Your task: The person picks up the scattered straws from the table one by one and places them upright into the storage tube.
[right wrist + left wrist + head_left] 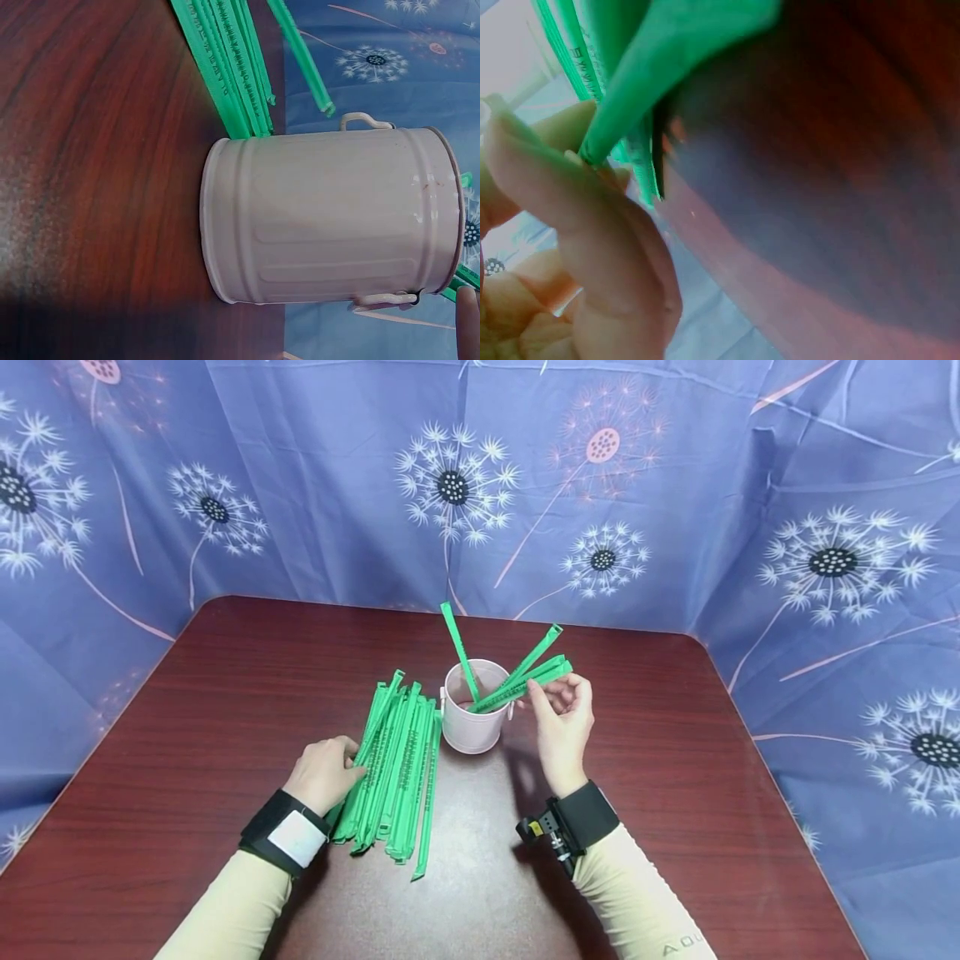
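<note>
A pale pink metal bucket [471,732] with small side handles stands upright on the table. Several green stick packets with dark print lean out of its mouth, one packet [459,647] tilting to the far left. At the rim's right side my right hand [562,722] pinches a few green packets [551,670], whose lower ends are inside the bucket. Left of the bucket lies a pile of the same packets [408,760]. My left hand [322,774] is at the pile's left edge, pinching one green packet [641,86] between thumb and finger. In the right wrist view, only a fingertip [466,319] shows.
The dark red wood-grain table [675,760] extends on both sides of the bucket. Behind it hangs a blue curtain [337,485] with a dandelion print, close to the table's far edge. The pile nearly touches the bucket's left side.
</note>
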The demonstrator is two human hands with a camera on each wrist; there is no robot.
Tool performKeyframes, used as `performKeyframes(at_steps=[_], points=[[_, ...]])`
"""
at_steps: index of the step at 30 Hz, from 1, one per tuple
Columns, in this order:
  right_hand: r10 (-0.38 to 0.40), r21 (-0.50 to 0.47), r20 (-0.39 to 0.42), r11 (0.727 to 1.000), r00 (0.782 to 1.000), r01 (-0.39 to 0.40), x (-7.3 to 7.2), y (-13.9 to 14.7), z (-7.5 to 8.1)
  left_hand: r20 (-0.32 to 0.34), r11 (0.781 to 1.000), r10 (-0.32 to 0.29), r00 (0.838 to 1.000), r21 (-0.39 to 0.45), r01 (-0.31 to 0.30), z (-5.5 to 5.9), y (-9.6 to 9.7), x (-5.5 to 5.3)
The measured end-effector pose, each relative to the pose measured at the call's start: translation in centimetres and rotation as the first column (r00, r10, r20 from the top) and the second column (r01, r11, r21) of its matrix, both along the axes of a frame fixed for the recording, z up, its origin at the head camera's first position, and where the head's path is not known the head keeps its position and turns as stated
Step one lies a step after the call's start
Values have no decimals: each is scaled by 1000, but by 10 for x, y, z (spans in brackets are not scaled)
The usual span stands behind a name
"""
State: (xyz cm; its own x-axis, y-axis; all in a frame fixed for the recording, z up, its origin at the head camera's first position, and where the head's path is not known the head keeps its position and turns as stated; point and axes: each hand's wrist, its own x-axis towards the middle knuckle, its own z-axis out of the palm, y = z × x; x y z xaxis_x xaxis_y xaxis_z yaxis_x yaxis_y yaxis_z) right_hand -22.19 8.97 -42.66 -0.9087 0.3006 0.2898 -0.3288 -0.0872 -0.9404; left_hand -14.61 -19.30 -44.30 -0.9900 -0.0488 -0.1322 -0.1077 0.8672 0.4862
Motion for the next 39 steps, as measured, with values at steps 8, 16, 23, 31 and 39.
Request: performKeyframes(at_steps=[8, 16, 23, 31, 39], points=[[2, 83, 55, 997, 998, -6, 0, 0, 0, -79, 999, 6, 997, 39, -3, 4, 4, 1], [35, 74, 95, 996, 995, -42, -1, 2, 1, -160, 998, -5, 987, 59, 15, 11, 9, 1], [24, 14, 63, 1000, 998, -25, 4, 0, 1, -233, 996, -22, 972, 84, 42, 19, 18, 1], [96, -8, -29, 995, 995, -97, 17, -10, 16, -392, 984, -46, 919, 139, 108, 26, 29, 4], [349, -19, -53, 936, 936, -350, 35, -27, 37, -511, 970, -106, 853, 137, 203, 32, 40, 7]])
